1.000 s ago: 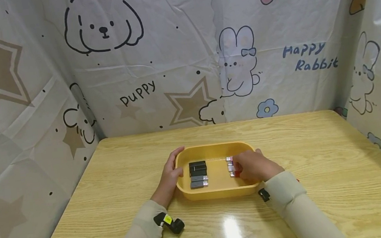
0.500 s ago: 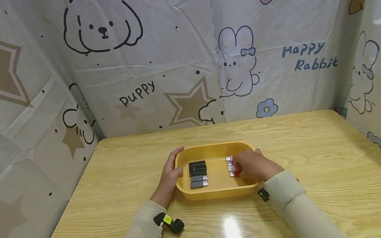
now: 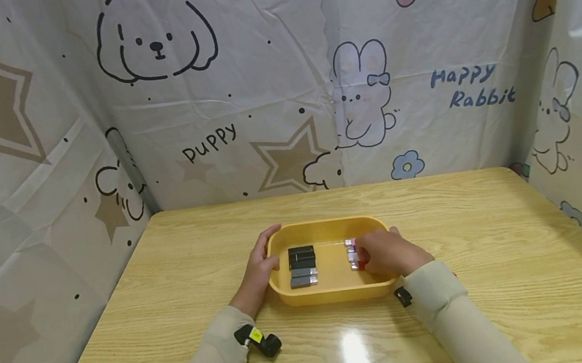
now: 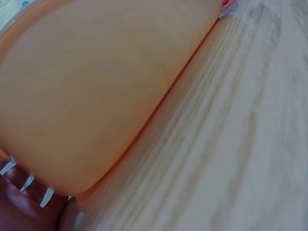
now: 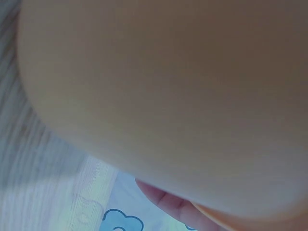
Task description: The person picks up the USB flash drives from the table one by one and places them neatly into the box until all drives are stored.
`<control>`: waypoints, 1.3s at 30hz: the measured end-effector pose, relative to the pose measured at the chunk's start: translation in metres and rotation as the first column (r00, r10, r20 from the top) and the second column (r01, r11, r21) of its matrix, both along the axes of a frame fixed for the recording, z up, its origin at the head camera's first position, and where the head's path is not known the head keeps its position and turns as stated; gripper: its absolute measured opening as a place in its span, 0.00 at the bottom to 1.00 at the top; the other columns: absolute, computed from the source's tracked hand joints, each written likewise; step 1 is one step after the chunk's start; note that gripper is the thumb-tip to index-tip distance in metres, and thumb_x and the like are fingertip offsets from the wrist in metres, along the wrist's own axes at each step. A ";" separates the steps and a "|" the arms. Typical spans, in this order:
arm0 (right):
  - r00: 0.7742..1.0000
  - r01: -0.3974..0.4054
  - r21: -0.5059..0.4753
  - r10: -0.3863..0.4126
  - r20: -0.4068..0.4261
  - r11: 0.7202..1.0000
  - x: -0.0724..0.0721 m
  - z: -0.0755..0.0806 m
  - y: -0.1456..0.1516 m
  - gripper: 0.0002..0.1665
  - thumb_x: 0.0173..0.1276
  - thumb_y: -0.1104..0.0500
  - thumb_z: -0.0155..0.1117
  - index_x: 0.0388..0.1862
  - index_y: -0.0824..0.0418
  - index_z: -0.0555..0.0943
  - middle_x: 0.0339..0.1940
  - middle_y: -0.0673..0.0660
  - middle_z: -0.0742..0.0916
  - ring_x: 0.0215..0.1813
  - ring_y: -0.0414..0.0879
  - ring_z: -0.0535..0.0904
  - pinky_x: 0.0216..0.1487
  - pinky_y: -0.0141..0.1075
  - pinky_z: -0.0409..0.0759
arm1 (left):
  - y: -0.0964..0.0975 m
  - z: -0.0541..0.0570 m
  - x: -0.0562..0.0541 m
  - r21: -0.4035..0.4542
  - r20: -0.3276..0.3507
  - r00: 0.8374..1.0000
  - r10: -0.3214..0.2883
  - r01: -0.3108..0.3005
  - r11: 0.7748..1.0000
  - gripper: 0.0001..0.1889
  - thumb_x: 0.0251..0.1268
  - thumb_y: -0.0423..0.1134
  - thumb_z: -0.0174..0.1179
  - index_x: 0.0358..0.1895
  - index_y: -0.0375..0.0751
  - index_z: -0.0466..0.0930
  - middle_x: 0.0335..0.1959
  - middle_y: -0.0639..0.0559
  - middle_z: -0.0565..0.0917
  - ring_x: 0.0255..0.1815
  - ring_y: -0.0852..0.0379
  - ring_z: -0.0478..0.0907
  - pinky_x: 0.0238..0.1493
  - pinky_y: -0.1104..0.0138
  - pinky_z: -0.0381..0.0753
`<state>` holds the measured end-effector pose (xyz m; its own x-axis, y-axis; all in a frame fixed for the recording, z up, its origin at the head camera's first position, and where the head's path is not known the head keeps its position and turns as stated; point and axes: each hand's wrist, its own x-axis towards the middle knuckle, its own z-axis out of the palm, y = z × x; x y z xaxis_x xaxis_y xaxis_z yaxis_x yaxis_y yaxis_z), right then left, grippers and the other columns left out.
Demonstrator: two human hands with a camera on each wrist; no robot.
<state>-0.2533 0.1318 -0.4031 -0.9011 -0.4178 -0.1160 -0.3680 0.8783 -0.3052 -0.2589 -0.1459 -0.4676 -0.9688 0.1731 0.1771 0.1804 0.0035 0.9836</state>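
A yellow plastic tub (image 3: pixel 332 295) stands on the table, its outer wall (image 4: pixel 106 86) filling much of the left wrist view. My left hand (image 3: pixel 254 271) grips its left end, thumb over the rim and fingers along the outside. Inside, several black USB flash drives (image 3: pixel 302 257) and two grey USB flash drives (image 3: pixel 303 277) lie in a column. Opposite them is a column of flash drives with bare metal plugs (image 3: pixel 351 254), one with a red body (image 3: pixel 363 266). My right hand (image 3: pixel 392 252) reaches over the right rim onto these, mostly covering them; its fingertips are hidden.
The wooden table (image 3: pixel 195 242) extends around the tub. Behind and at both sides hangs a white printed cloth (image 3: pixel 236 91). Both forearms carry strapped-on devices, such as the black camera (image 3: pixel 267 343) at the left cuff. A small red spot (image 3: pixel 455 274) shows beside the right cuff.
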 end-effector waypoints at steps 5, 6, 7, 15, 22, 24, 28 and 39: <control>1.000 0.008 -0.002 -0.008 0.025 1.000 -0.001 0.001 -0.001 0.10 0.56 0.64 0.69 0.25 0.52 0.78 0.22 0.45 0.79 0.34 0.44 0.72 0.48 0.50 0.56 | -0.001 0.000 0.000 -0.005 -0.005 1.000 -0.001 0.001 1.000 0.42 0.45 0.19 0.42 0.71 0.47 0.60 0.71 0.47 0.63 0.69 0.48 0.61 0.66 0.53 0.59; 1.000 0.007 -0.004 -0.007 0.025 1.000 -0.001 0.001 -0.001 0.10 0.56 0.64 0.69 0.25 0.52 0.78 0.22 0.45 0.79 0.34 0.44 0.72 0.48 0.49 0.56 | -0.001 0.000 0.001 -0.002 -0.004 1.000 0.001 -0.001 1.000 0.42 0.45 0.19 0.42 0.71 0.47 0.60 0.71 0.47 0.63 0.69 0.48 0.61 0.66 0.53 0.60; 1.000 0.006 -0.007 -0.005 0.024 1.000 -0.002 0.001 -0.001 0.10 0.56 0.64 0.69 0.25 0.52 0.78 0.22 0.46 0.79 0.34 0.44 0.72 0.48 0.49 0.56 | -0.001 0.001 0.001 -0.002 -0.004 1.000 0.001 -0.001 1.000 0.42 0.45 0.19 0.42 0.71 0.47 0.60 0.71 0.47 0.63 0.69 0.48 0.61 0.65 0.53 0.60; 0.999 -0.010 -0.048 0.012 0.042 0.999 -0.004 0.001 0.002 0.09 0.56 0.65 0.68 0.25 0.52 0.78 0.21 0.47 0.79 0.35 0.45 0.72 0.49 0.49 0.55 | -0.002 0.002 0.001 -0.006 0.000 1.000 0.000 0.000 1.000 0.42 0.46 0.19 0.42 0.71 0.50 0.60 0.70 0.49 0.64 0.69 0.50 0.61 0.65 0.54 0.61; 0.998 -0.054 -0.120 0.057 0.018 0.991 -0.006 0.001 0.005 0.09 0.62 0.61 0.67 0.25 0.52 0.78 0.20 0.47 0.77 0.31 0.44 0.72 0.47 0.50 0.62 | -0.002 0.001 0.002 0.009 0.001 1.000 -0.005 0.005 1.000 0.41 0.46 0.19 0.42 0.71 0.47 0.59 0.72 0.47 0.62 0.70 0.47 0.60 0.66 0.52 0.59; 0.998 -0.052 -0.155 0.057 0.033 0.987 -0.006 0.002 0.006 0.08 0.62 0.61 0.67 0.26 0.53 0.78 0.21 0.48 0.77 0.31 0.44 0.72 0.44 0.47 0.67 | -0.002 0.000 0.002 0.006 0.001 1.000 0.000 0.000 1.000 0.42 0.46 0.19 0.42 0.72 0.45 0.59 0.72 0.47 0.62 0.70 0.47 0.60 0.66 0.52 0.59; 0.997 -0.050 -0.206 0.063 0.054 0.977 -0.006 0.004 0.008 0.05 0.62 0.63 0.67 0.30 0.56 0.79 0.24 0.50 0.78 0.31 0.45 0.73 0.34 0.37 0.73 | -0.001 -0.001 0.002 0.004 -0.008 1.000 0.006 -0.006 1.000 0.42 0.44 0.19 0.42 0.72 0.44 0.59 0.71 0.47 0.63 0.70 0.47 0.61 0.66 0.52 0.59; 0.997 -0.031 -0.227 0.046 0.060 0.973 -0.005 0.011 0.014 0.02 0.63 0.63 0.66 0.34 0.57 0.81 0.27 0.49 0.80 0.32 0.45 0.74 0.35 0.36 0.74 | 0.000 0.016 0.008 0.031 0.027 0.998 -0.049 0.049 0.998 0.42 0.46 0.17 0.41 0.73 0.39 0.55 0.73 0.39 0.59 0.71 0.40 0.57 0.66 0.49 0.56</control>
